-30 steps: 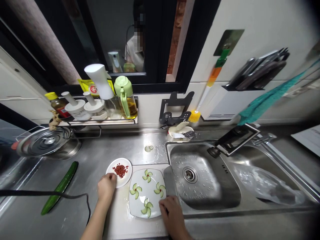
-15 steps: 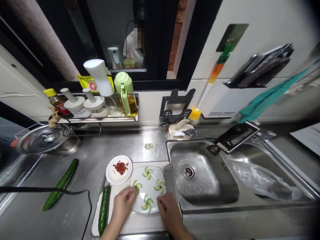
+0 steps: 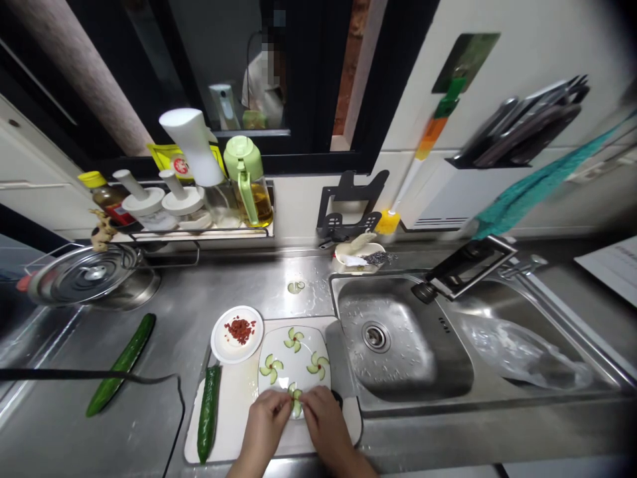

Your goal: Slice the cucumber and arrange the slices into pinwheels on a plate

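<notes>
A white square plate (image 3: 273,338) carries several pinwheel flowers of green cucumber slices, such as the far cucumber flower (image 3: 293,339). Three of them show small red centres. Over the nearest cucumber flower (image 3: 297,406), my left hand (image 3: 266,417) and my right hand (image 3: 323,415) meet with pinched fingers, partly hiding it. Whatever lies between the fingertips is too small to name. Left of the plate, a small white dish (image 3: 216,335) holds dried red berries (image 3: 239,330). A whole cucumber (image 3: 208,415) lies along the left side of the white cutting board (image 3: 233,398) beneath.
Another cucumber (image 3: 122,365) lies on the steel counter, crossed by a black cable (image 3: 114,376). Cucumber scraps (image 3: 296,287) sit behind the board. The sink (image 3: 398,345) is at the right, and a pot (image 3: 99,279) and condiment rack (image 3: 199,234) stand at back left.
Both hands have come together from the plate's sides onto the nearest cucumber flower. The left flower is now uncovered. The view has shifted slightly.
</notes>
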`<state>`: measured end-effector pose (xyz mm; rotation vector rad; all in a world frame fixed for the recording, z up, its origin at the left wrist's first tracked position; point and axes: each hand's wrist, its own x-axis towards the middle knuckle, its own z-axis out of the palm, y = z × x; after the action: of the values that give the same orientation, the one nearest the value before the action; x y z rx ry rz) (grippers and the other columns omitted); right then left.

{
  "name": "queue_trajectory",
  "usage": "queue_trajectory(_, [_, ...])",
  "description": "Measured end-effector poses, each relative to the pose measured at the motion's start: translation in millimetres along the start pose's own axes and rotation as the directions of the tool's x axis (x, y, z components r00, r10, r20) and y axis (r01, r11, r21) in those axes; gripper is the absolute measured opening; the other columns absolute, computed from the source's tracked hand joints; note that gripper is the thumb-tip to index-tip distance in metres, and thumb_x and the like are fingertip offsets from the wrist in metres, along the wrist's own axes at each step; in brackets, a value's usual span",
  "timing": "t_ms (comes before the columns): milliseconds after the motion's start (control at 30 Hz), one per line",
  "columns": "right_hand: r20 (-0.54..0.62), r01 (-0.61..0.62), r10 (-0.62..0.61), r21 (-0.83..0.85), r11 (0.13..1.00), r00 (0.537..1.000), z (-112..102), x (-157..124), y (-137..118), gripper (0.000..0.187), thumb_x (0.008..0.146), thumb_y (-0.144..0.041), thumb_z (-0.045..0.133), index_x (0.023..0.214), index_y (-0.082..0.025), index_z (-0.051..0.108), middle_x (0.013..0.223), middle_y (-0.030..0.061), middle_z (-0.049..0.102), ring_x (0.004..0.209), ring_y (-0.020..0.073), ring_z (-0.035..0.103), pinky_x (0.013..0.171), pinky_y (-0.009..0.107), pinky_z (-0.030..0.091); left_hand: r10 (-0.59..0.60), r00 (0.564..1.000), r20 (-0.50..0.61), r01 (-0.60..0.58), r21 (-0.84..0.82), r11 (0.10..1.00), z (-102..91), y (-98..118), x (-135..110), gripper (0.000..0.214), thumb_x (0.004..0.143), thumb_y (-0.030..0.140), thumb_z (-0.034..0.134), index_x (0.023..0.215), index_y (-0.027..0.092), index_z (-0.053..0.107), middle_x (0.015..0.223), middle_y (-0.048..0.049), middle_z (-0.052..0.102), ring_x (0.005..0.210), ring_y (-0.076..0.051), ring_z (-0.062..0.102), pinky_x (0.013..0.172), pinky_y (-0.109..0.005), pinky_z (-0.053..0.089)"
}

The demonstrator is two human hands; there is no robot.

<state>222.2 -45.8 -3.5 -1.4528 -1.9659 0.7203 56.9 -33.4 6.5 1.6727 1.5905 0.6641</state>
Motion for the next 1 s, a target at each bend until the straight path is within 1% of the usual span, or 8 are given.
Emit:
queue_trajectory(167, [0.005, 0.013, -0.013, -0.016, 1.000, 1.000, -0.9, 1.4, -4.6, 0.027, 0.084, -0.008, 0.046, 0.100, -0.023, 0.061, 0.085, 0.0034, 0.057, 0.083, 0.0181, 0.052, 0.073, 0.031, 0.042, 0.016, 1.000, -0.011, -0.016, 0.024, 1.000, 1.0, 2.1, -0.4, 0.020, 0.084, 0.027, 0.053, 0.076, 0.021, 0.071, 0.073, -0.0039, 0.069, 0.072, -0.015, 0.064, 0.069, -0.025, 0.050])
queue_trajectory(300, [0.013, 0.019, -0.019, -0.023, 1.000, 1.000, -1.7, 1.2, -7.0, 0.031, 0.084, -0.007, 0.045, 0.104, -0.024, 0.062, 0.083, 0.0039, 0.056, 0.083, 0.0187, 0.051, 0.072, 0.032, 0.042, 0.051, 0.998, -0.021, -0.050, 0.037, 0.998, 1.5, 2.0, -0.2, 0.021, 0.084, 0.027, 0.053, 0.077, 0.022, 0.072, 0.073, -0.0046, 0.069, 0.072, -0.016, 0.064, 0.069, -0.026, 0.051])
queue_trajectory(433, [0.048, 0.016, -0.014, -0.034, 0.999, 0.999, -3.3, 1.0, -8.3, 0.031, 0.084, -0.008, 0.043, 0.103, -0.023, 0.063, 0.085, 0.0050, 0.055, 0.084, 0.0191, 0.050, 0.072, 0.032, 0.042, 0.067, 0.998, -0.022, -0.066, 0.057, 0.996, 2.3, 0.4, 0.0, 0.020, 0.084, 0.026, 0.054, 0.079, 0.022, 0.073, 0.073, -0.0045, 0.069, 0.073, -0.016, 0.064, 0.071, -0.026, 0.051])
queue_trajectory(600, [0.078, 0.021, -0.017, -0.051, 0.998, 0.997, -3.5, 1.1, -7.8, 0.031, 0.086, -0.009, 0.042, 0.107, -0.023, 0.061, 0.087, 0.0056, 0.055, 0.085, 0.0196, 0.048, 0.073, 0.034, 0.042, 0.094, 0.995, -0.021, -0.092, 0.096, 0.991, 5.3, -2.9, -0.5, 0.021, 0.085, 0.025, 0.053, 0.083, 0.023, 0.073, 0.073, -0.0049, 0.069, 0.073, -0.016, 0.064, 0.070, -0.026, 0.051])
queue_trajectory(800, [0.081, 0.014, -0.010, -0.056, 0.998, 0.997, -2.8, 1.8, -7.3, 0.030, 0.085, -0.008, 0.044, 0.105, -0.022, 0.061, 0.087, 0.0055, 0.055, 0.085, 0.0195, 0.049, 0.073, 0.033, 0.042, 0.128, 0.992, -0.005, -0.126, 0.136, 0.983, 7.4, -4.0, -0.6, 0.024, 0.087, 0.027, 0.050, 0.086, 0.022, 0.073, 0.072, -0.0059, 0.068, 0.072, -0.016, 0.063, 0.070, -0.027, 0.050])
queue_trajectory(1000, [0.059, 0.026, -0.024, -0.041, 0.999, 0.998, -1.7, 1.8, -6.7, 0.029, 0.084, -0.008, 0.044, 0.103, -0.023, 0.062, 0.086, 0.0048, 0.055, 0.085, 0.0192, 0.049, 0.073, 0.033, 0.043, 0.132, 0.991, -0.005, -0.131, 0.120, 0.984, 5.8, -2.8, -0.6, 0.027, 0.088, 0.030, 0.048, 0.086, 0.022, 0.073, 0.073, -0.0065, 0.068, 0.073, -0.017, 0.063, 0.070, -0.027, 0.051])
